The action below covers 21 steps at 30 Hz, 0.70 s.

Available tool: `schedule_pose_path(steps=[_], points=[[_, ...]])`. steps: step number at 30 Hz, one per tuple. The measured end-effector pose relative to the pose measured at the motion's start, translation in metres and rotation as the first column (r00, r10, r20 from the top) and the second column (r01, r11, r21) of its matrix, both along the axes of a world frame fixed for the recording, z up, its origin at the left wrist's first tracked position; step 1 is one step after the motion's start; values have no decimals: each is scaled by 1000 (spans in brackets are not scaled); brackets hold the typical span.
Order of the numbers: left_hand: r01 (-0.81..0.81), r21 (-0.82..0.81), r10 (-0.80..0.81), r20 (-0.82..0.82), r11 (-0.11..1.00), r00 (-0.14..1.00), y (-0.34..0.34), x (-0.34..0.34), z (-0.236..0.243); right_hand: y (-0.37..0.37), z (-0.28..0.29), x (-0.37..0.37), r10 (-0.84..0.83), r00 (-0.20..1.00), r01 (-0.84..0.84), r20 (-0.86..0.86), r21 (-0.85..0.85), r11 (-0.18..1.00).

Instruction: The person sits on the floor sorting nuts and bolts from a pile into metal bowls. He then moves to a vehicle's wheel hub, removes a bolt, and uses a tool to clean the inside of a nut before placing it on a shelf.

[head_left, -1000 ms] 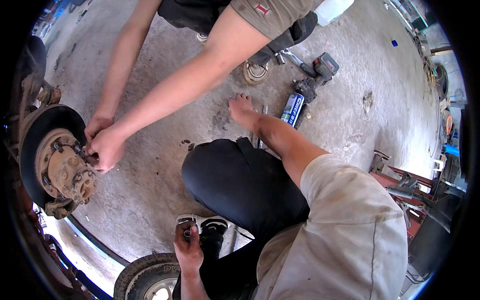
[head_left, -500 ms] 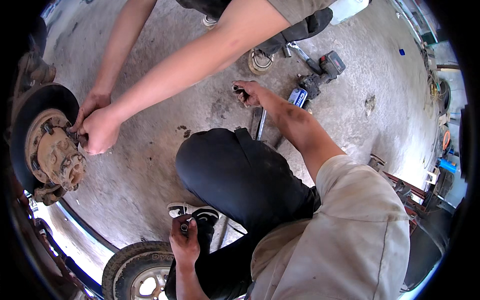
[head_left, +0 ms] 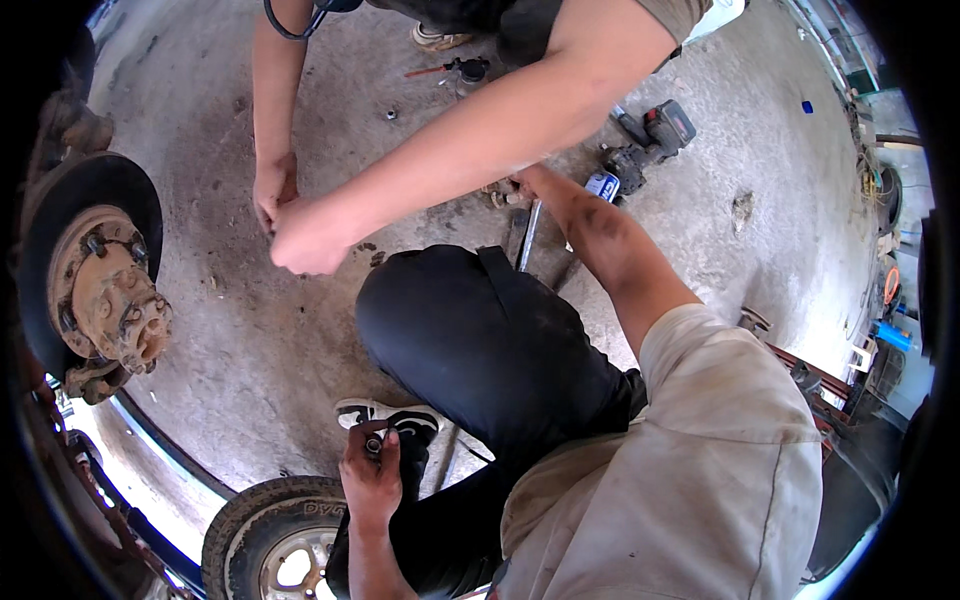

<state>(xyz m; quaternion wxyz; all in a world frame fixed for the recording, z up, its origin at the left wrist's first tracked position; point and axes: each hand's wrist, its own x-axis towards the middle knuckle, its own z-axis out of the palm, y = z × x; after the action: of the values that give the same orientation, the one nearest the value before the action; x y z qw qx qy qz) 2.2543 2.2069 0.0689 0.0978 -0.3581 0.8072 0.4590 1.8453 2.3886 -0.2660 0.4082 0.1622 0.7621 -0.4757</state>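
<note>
My left hand is closed round a small hollow round metal piece, like a socket or a nut, above my shoe. My right hand reaches out past my knee, fingers curled, partly hidden behind a co-worker's forearm; what it holds cannot be made out. Near it a metal bar and a blue-and-white can lie on the floor. The co-worker's two hands are together over the floor, between me and a rusty wheel hub with a dark brake disc.
A tyre on its rim lies at the lower left. Beyond my right forearm is a cordless power tool. A small nut and a dark tool with a red part lie near the co-worker's shoe.
The co-worker's hands have left the hub and moved right. Their forearm now covers part of my right hand, which has turned and shifted slightly. My left hand has hardly moved.
</note>
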Motion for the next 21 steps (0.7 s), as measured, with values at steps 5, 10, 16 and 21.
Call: schedule_pose_path(steps=[5, 10, 16, 21], points=[[25, 19, -25, 15, 1000, 1000, 0, -1, -3, 14, 53, 15, -310, 834, 483, 456, -334, 809], [50, -4, -50, 92, 999, 995, -2, 2, -3, 40, 66, 49, -168, 770, 508, 615, -432, 745], [37, -26, -37, -6, 999, 999, -4, 2, -7, 41, 104, 93, -223, 735, 560, 640, -388, 733], [33, -26, -32, 40, 999, 999, -5, -2, -8, 21, 184, 124, -37, 745, 583, 666, -623, 521]])
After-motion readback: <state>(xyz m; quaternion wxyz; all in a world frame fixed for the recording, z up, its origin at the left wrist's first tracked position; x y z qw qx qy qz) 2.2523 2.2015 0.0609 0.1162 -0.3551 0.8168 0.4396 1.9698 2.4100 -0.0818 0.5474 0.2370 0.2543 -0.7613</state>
